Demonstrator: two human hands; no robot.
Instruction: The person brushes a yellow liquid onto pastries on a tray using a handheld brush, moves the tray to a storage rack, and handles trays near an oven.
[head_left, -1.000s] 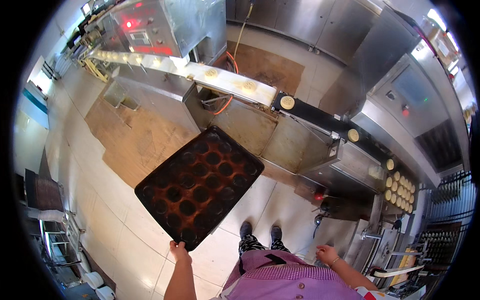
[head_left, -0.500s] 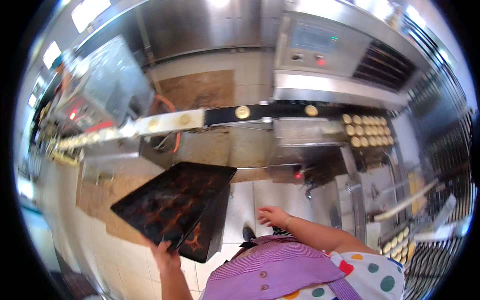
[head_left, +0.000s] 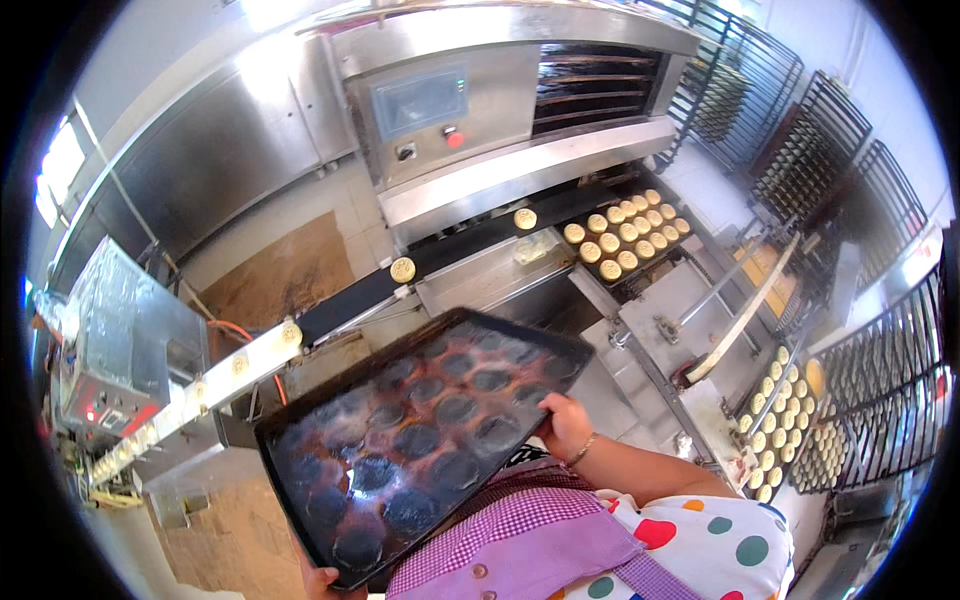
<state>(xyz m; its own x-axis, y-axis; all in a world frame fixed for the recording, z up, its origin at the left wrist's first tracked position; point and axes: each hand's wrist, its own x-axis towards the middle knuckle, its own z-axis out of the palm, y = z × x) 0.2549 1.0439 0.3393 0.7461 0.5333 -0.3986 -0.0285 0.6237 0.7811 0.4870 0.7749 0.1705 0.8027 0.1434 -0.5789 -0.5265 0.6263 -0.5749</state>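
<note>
A large black baking tray [head_left: 437, 412] lies tilted across the front of me, its surface marked with dark round stains. My left hand [head_left: 322, 580] grips it at the near left corner, with most of the fingers hidden beneath. On the near right edge my right hand [head_left: 567, 428] is closed, thumb on top of the rim. Whether a second tray is under it, I cannot tell. Beyond the tray, round pale pastries [head_left: 402, 270] with stamped tops ride on a black conveyor belt [head_left: 352, 298]. Several rows of similar pastries [head_left: 609, 242] sit on a dark tray at the belt's right end.
A steel machine [head_left: 500, 90] with a screen and red button stands behind the belt. A white belt [head_left: 218, 378] leads from a plastic-covered machine [head_left: 130, 330] at left. More pastries [head_left: 779, 437] lie at right, beside black racks [head_left: 885, 380]. A pale curved bar [head_left: 750, 310] crosses the frame there.
My right hand, free before, now holds the tray's right edge. The tray has come closer and turned flatter; two stacked trays showed earlier. My view has swung to the right.
</note>
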